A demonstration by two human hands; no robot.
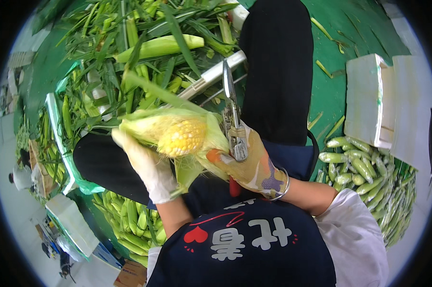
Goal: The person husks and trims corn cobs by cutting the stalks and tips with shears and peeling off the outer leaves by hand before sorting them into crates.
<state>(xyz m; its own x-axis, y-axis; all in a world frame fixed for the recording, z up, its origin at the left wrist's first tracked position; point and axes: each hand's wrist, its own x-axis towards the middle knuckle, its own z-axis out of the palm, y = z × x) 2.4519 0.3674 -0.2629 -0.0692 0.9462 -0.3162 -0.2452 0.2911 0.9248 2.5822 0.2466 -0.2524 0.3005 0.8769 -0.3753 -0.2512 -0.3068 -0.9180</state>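
Note:
An ear of corn (183, 139) with its husk partly peeled back shows yellow and white kernels in front of me. My left hand (144, 165), in a pale glove and blurred, is on the husk at the left side of the ear. Wearing a patterned work glove, my right hand (242, 163) grips the husk at the ear's right end. The same hand also holds a metal cutting tool with red handles, perhaps pruning shears (233, 114); its metal head points away from me. Loose husk leaves hang below and above the kernels.
Green husks and leaves (108, 71) are heaped ahead, with an unpeeled ear (162, 47) on top. Husked-looking green ears (129, 219) lie at lower left. Plastic-wrapped ears (363, 172) are piled at right beside a white foam box (363, 100). A person (21, 176) is far left.

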